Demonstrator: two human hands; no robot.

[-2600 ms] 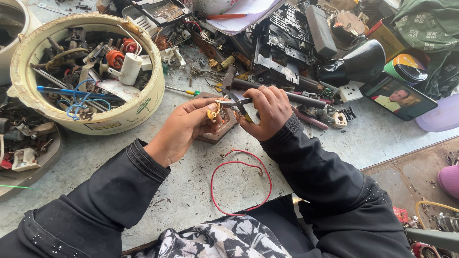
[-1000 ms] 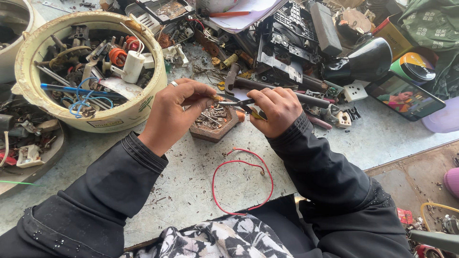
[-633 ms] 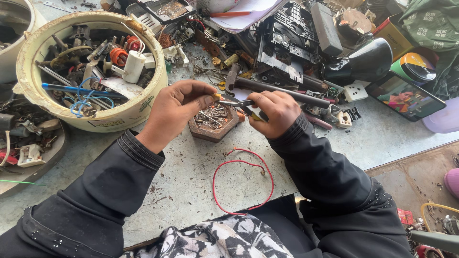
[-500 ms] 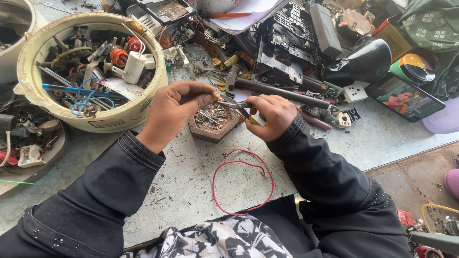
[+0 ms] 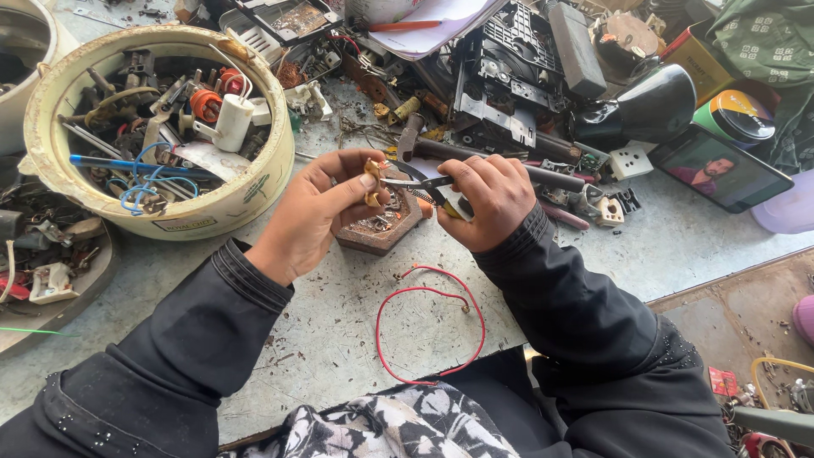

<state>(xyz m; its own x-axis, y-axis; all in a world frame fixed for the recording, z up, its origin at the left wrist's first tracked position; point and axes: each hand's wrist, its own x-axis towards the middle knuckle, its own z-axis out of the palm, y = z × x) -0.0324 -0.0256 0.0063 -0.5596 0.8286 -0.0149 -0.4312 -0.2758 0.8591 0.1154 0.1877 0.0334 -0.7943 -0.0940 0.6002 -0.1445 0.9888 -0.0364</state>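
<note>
Far left of the brown block [image 5: 379, 233] on the worktop [image 5: 339, 339]: cream tub [image 5: 254, 191] of wires and parts. Just above the block's left edge: left hand [image 5: 318, 212], fingers pinched on a small yellow part [image 5: 371, 182]. Over the block: pliers [image 5: 415, 181], tips at the part. Right of it: right hand [image 5: 487, 199], closed round the pliers' handles. Below the block: red wire loop [image 5: 428, 326] lying flat. Far right: phone [image 5: 721, 168].
</note>
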